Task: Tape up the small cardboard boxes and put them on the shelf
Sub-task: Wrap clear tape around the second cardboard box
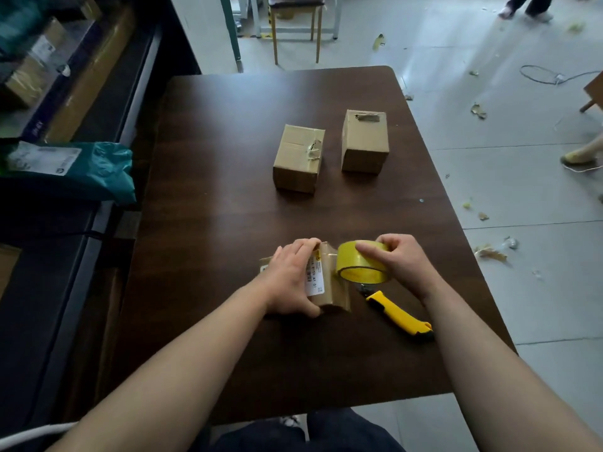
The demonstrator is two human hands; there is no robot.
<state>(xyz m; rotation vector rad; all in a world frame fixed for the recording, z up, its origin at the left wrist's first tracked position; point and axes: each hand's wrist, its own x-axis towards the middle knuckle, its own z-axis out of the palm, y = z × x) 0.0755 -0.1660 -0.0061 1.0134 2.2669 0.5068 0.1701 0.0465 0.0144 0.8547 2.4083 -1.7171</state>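
Near the table's front edge, left hand grips the box by its sides, likely light, crushable; right hand pinches the tape roll.

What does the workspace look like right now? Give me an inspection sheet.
Surface: dark table.
Job's things: near box at the front; left box and right box standing apart mid-table; yellow tape against the near box.
Clutter: knife lying right of the near box.
Grips: left hand holds the near box; right hand holds the tape.
Cables: floor cable far right; white cord bottom left.
Surroundings: shelf at left with parcels; teal bag; scraps on the floor.
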